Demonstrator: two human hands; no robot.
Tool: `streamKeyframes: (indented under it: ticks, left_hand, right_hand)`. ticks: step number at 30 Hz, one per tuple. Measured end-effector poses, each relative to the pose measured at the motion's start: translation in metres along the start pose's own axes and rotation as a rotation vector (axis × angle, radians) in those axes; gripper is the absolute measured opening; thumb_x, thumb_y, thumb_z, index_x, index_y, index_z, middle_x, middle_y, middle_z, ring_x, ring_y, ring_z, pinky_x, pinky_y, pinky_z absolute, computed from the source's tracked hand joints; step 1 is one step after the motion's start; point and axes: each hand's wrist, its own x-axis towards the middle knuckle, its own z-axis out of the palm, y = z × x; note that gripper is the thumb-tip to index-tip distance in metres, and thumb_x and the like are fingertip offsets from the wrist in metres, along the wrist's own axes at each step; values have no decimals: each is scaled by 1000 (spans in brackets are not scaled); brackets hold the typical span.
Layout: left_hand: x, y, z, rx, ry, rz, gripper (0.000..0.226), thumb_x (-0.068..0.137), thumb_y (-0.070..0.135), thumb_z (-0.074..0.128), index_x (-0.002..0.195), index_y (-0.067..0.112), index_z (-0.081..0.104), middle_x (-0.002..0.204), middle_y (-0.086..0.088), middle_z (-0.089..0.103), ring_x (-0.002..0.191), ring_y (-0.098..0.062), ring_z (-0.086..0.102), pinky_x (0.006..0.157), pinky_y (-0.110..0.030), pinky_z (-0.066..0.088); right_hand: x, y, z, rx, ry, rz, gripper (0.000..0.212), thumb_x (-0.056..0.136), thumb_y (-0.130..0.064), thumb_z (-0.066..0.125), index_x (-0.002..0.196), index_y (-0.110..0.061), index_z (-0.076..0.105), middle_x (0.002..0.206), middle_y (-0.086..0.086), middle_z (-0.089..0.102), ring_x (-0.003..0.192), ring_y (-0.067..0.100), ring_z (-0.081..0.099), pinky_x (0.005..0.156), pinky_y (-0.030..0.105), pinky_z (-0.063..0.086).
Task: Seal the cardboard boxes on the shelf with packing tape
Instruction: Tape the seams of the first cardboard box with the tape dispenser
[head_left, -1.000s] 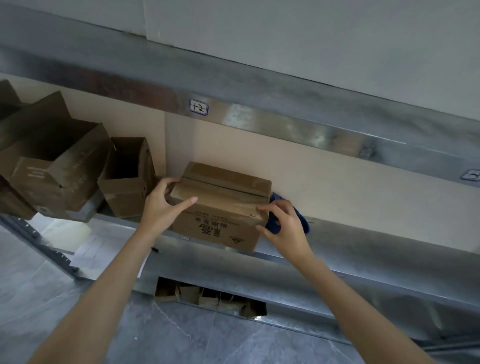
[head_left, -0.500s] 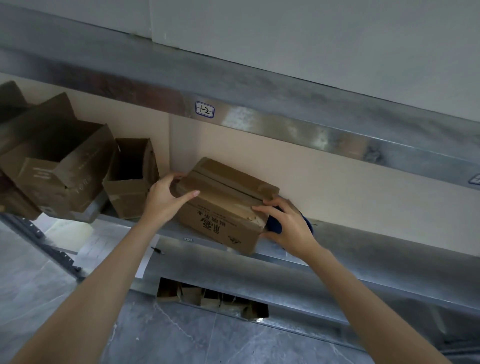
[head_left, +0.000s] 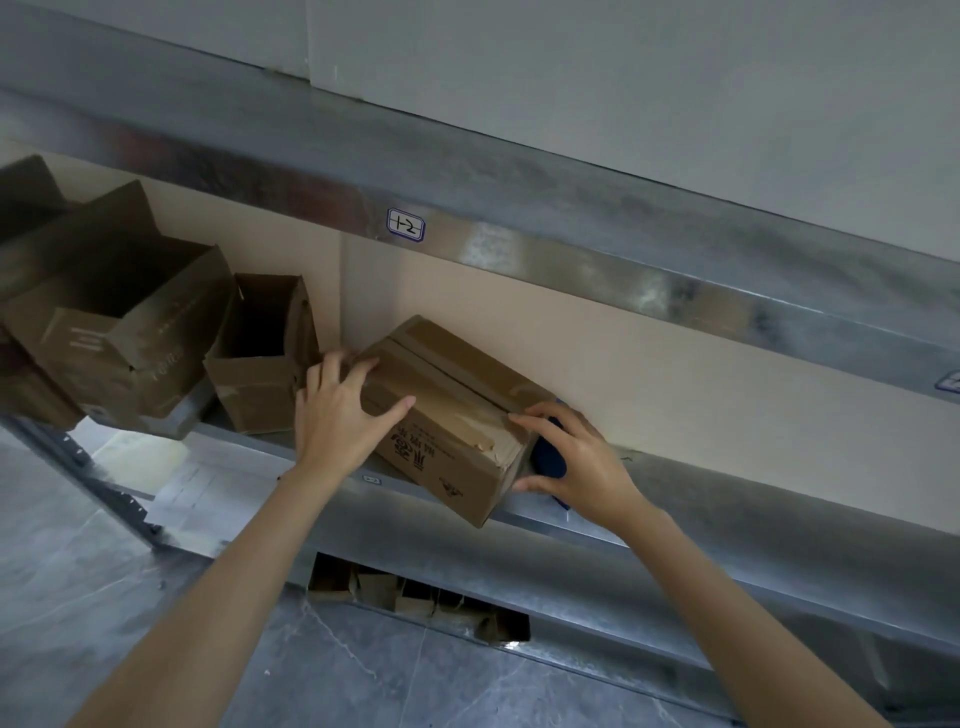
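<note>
One metal shelf (head_left: 753, 519) runs across the view against a beige wall, with one metal beam (head_left: 623, 260) above it. At least four cardboard boxes stand on it. At the left is a cluster of large open boxes (head_left: 119, 332), partly cut by the frame so their number is unsure. Next to them is one small open box (head_left: 254, 384). Just to its right is one closed box (head_left: 441, 405), printed on its front face, with a worn strip of tape along its top. Two bare hands hold this closed box at its ends. The left hand (head_left: 337, 415) has its fingers (head_left: 332, 364) curled over the top left edge and its thumb spread on the front face. The right hand (head_left: 582, 467) clamps the right end, fingers (head_left: 535, 421) on the top corner and thumb low on the side. One dark blue object (head_left: 548, 460) lies under the right palm; whether the hand touches it cannot be told. One handwritten label (head_left: 405, 225) sticks on the beam. A second ago the closed box sat square to the wall. Now it is turned, with its right near corner jutting past the shelf edge. The right hand has slid from the front top corner round to the end, while the left keeps its hold.
</note>
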Motion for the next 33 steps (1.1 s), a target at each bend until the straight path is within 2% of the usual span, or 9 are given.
streamKeyframes:
  ticks: [3,8,14,18,21,23,25,30,33]
  left_hand:
    - [-8,4,-1,40,-15,-22,70,84,67,59,138,24,56,147,-8,42,134,-30,36,104,-49,36]
    - [-29,14,-1,82,21,-43,73,85,68,56,144,25,49,151,-3,38,137,-28,33,104,-51,37]
    - [-59,29,4,139,65,-49,73,86,60,62,144,18,48,150,-4,40,135,-29,37,103,-51,41]
    - [-77,39,10,189,68,-110,74,87,63,57,145,18,47,150,-3,40,134,-27,38,102,-47,40]
    - [-90,48,15,228,58,-146,80,84,71,42,144,19,47,148,-3,42,133,-26,40,100,-45,42]
    - [-98,54,18,255,57,-154,79,85,71,43,144,19,47,148,-2,43,132,-25,40,100,-43,41]
    - [-106,61,20,259,62,-156,74,88,65,54,145,18,46,148,-2,43,133,-24,40,101,-41,39]
    - [-118,76,22,250,66,-179,69,89,57,61,145,19,46,148,1,42,135,-21,37,104,-39,36]
    - [-122,84,24,228,84,-171,67,89,56,60,143,19,47,146,1,44,134,-20,38,103,-38,37]
  right_hand:
    - [-8,18,-6,80,38,104,75,78,-69,57,141,-30,47,139,-5,47,127,13,42,103,29,38]
    - [-19,52,6,17,-35,334,54,95,-47,54,143,-25,42,135,5,49,119,23,47,90,33,44]
    - [-12,63,31,-9,-171,431,68,98,-37,54,154,-25,17,137,14,40,93,30,60,71,38,52]
    - [-6,74,39,-32,-292,486,74,100,-32,51,156,-26,3,140,17,44,92,31,63,63,33,47]
    - [-5,81,45,71,-377,461,78,101,-22,48,155,-27,-9,93,13,66,68,25,60,53,35,49]
    - [-6,84,46,123,-377,440,80,101,-17,47,154,-26,-13,64,5,55,51,18,50,43,28,39]
    - [-8,88,45,158,-366,412,82,100,-12,48,154,-24,-13,57,4,49,44,14,41,40,24,30]
    - [-2,101,41,161,-449,384,86,99,-6,47,153,-24,-18,59,1,48,46,16,40,43,25,28]
    - [0,107,35,190,-483,391,85,100,-14,49,153,-33,-15,95,11,65,51,20,47,47,30,38]
